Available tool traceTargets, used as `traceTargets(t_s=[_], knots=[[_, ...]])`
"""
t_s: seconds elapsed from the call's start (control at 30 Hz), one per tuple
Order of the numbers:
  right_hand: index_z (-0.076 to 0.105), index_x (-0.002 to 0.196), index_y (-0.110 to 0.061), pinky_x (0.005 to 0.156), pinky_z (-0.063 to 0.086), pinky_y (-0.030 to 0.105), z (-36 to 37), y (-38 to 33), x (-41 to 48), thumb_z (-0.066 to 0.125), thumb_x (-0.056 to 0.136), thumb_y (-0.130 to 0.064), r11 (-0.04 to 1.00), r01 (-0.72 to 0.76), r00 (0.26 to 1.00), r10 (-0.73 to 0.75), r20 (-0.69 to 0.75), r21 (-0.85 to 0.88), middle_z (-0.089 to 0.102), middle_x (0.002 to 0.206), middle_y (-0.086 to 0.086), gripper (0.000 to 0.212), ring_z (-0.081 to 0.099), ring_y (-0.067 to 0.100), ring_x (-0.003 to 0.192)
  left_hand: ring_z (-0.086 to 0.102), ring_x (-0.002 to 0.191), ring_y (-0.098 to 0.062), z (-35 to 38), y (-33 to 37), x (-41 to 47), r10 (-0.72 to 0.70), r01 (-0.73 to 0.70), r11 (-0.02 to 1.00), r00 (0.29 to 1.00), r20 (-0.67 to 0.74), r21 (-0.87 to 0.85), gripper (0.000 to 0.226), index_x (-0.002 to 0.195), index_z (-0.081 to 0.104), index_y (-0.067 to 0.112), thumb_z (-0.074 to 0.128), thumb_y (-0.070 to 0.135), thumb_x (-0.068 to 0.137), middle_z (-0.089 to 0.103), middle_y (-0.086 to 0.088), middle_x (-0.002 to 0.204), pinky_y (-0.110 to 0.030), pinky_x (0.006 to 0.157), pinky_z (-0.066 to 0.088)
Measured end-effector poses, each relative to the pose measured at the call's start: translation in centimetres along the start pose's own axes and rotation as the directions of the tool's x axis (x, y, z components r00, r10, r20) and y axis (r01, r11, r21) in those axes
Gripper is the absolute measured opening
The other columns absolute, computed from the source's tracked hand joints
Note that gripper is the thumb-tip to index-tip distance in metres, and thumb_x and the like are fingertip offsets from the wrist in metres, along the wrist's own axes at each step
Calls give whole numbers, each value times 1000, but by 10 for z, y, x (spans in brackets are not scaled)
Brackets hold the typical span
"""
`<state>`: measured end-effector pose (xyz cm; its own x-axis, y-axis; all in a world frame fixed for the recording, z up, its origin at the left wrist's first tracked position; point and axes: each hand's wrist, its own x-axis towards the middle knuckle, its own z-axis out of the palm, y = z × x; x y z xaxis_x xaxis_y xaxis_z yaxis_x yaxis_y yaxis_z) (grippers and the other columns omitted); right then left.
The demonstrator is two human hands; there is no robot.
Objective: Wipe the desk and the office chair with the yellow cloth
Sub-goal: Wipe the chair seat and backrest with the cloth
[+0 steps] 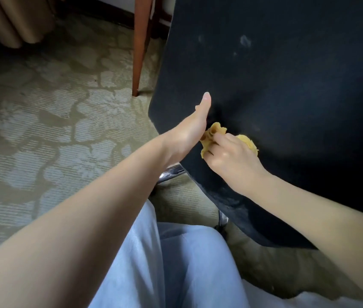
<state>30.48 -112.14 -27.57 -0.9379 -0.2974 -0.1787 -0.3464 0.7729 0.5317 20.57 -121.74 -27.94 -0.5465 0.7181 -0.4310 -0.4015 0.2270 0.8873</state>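
The right hand (227, 153) is gripping the bunched yellow cloth (215, 130) and pressing it against the black office chair (264, 74). The left hand (187, 132) is lying against the chair just beside the cloth, thumb straight. Its fingers are hidden, so whether they are curled cannot be told.

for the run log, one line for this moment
right hand: grips yellow cloth | cloth on: black office chair | left hand: rests against chair
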Motion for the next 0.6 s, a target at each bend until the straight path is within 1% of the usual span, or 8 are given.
traceTargets(t_s=[0.07, 0.1, 0.17, 0.23, 0.37, 0.43, 0.53, 0.6], knots=[[71, 73, -16, 75, 48, 26, 2, -6, 22, 73, 67, -13, 1000, -7, 998, 7, 68, -9, 67, 72, -2, 7, 61, 18, 87, 37, 136, -22, -7, -1, 10, 1, -1, 1000, 999, 37, 16, 78, 147, 17, 6, 15, 65, 95, 36, -8, 149, -43, 119, 16], [71, 73, -17, 77, 46, 25, 2, -8, 32, 72, 65, -14, 999, -32, 997, 33, 74, -12, 68, 76, -2, 9, 60, 18, 91, 41, 133, -22, -10, 2, 9, -4, 2, 999, 999, 40, 35, 80, 143, 18, 2, 15, 65, 94, 43, -7, 145, -44, 119, 17], [69, 89, -9, 92, 42, 30, 8, -14, 49, 65, 75, -7, 995, -89, 983, 80, 165, 51, 67, 102, 5, 15, 53, 24, 111, 25, 143, -17, -15, 2, 12, -30, 29, 997, 999, 26, 65, 81, 150, 19, 13, 13, 69, 92, 26, -3, 155, -43, 120, 12], [61, 105, -1, 101, 35, 37, 22, -19, 67, 52, 85, 1, 981, -134, 958, 93, 270, 139, 55, 122, 14, 22, 42, 31, 122, 13, 146, -11, -21, 4, 18, -35, 33, 998, 999, 26, 58, 81, 153, 17, 22, 11, 73, 89, 13, 3, 159, -40, 120, 7], [57, 115, -1, 96, 40, 42, 46, -33, 93, 43, 91, 2, 988, -108, 942, 66, 330, 111, 51, 124, 17, 28, 35, 35, 126, 9, 147, -12, -34, 11, 35, -22, 22, 999, 1000, 0, 25, 79, 153, 13, 28, 8, 74, 88, 12, 7, 159, -43, 120, 3], [56, 117, -2, 99, 37, 43, 58, -43, 97, 40, 93, 0, 992, -62, 943, 24, 332, 106, 53, 125, 17, 29, 32, 34, 129, 9, 147, -13, -39, 15, 41, -18, 18, 1000, 999, -28, 18, 76, 152, 14, 27, 8, 71, 90, 12, 5, 159, -37, 119, 1], [57, 117, -6, 105, 30, 41, 71, -57, 96, 37, 96, -6, 992, -17, 925, -30, 378, 121, 54, 126, 14, 29, 32, 34, 130, 10, 147, -15, -42, 20, 42, -19, 20, 999, 999, -35, 33, 76, 152, 17, 27, 8, 71, 91, 13, 5, 159, -36, 116, 2], [55, 122, -4, 108, 28, 42, 81, -67, 88, 38, 97, -7, 990, -8, 912, -50, 407, 140, 48, 134, 17, 30, 27, 35, 134, 11, 146, -12, -38, 17, 42, -6, 6, 1000, 1000, -27, 7, 75, 152, 18, 27, 10, 70, 91, 14, 8, 159, -36, 116, 2]])
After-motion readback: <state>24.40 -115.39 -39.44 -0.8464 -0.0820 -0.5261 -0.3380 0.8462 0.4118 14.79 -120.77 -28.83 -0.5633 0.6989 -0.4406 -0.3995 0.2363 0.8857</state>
